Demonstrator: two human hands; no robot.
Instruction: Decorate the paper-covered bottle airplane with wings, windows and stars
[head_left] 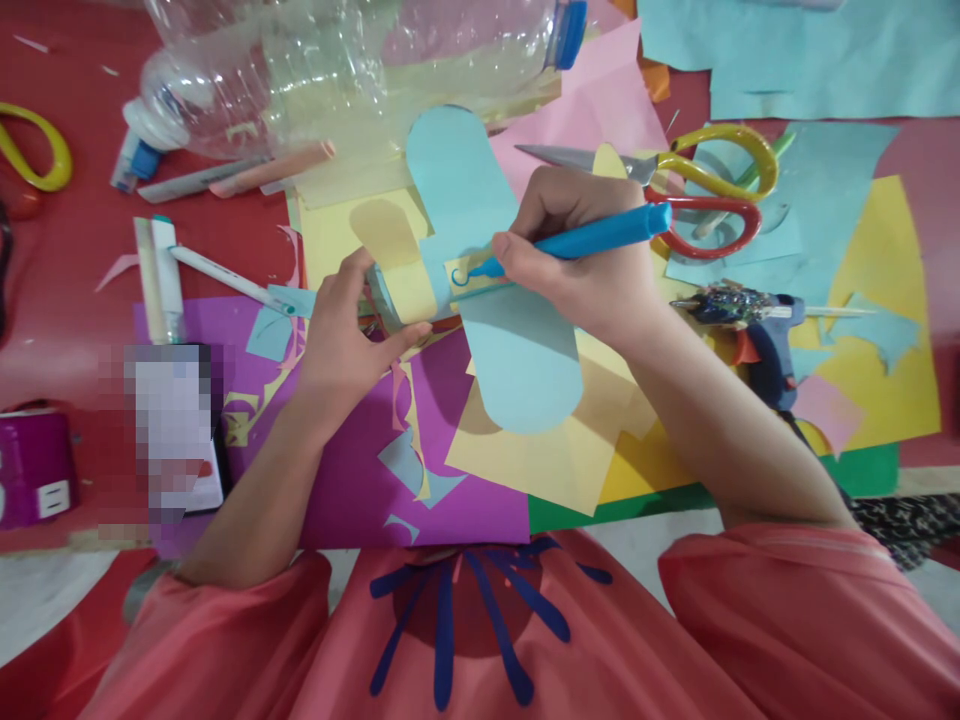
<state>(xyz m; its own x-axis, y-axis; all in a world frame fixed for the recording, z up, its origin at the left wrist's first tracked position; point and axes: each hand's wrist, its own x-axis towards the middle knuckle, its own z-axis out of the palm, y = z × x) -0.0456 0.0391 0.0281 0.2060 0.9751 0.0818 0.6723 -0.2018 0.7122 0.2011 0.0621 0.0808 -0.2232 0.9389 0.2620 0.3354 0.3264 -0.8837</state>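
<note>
A paper plane with light blue wings and a pale yellow end piece lies across the middle of the work area. My left hand grips its yellow end, with fingers behind and thumb in front. In my right hand is a blue marker, its tip resting on a small pale yellow strip between the wings. A blue curved mark shows on that strip beside the tip. The plane's underside is hidden.
Scissors and a glue gun lie on the right. Plastic bottles are at the back. A phone sits at left, near a white pen. Paper scraps cover a purple sheet.
</note>
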